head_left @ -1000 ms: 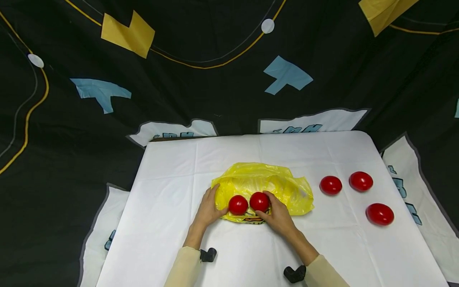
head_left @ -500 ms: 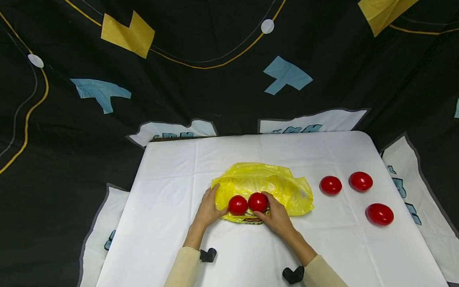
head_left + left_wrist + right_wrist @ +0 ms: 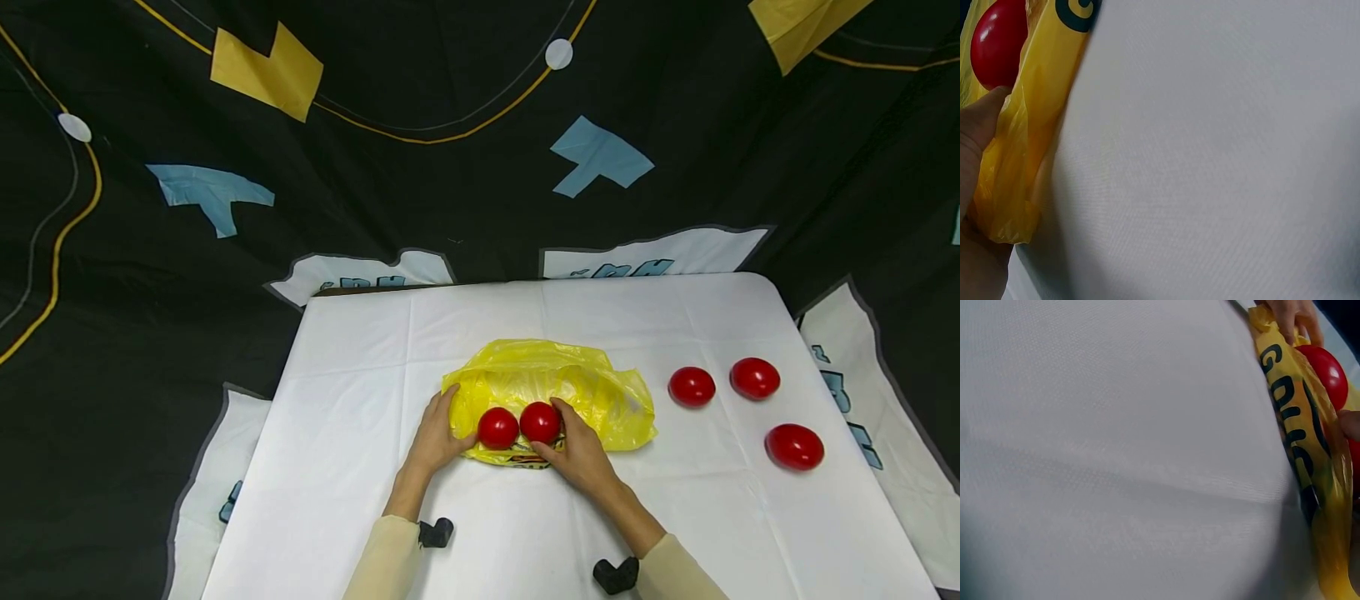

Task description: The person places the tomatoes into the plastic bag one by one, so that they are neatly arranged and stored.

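A yellow bag [image 3: 551,379] lies on the white-covered table [image 3: 517,533], and it is the landmark here. The left hand [image 3: 435,439] grips the bag's left end, fingers behind it and thumb on its near edge. Beside that thumb, just behind the near edge, sits the first red ball [image 3: 498,428]. The right hand [image 3: 581,450] has its thumb and fingers clamped on the second red ball [image 3: 539,422], also behind that edge. To the right of the bag, apart from it, lie the third red ball [image 3: 692,387], the fourth red ball [image 3: 755,379] and, nearer the person, the fifth red ball [image 3: 794,447]. The work seems partway: two balls are at the bag, one not yet released, and three lie untouched outside it. Whether the bag's covered part holds more, I cannot tell.
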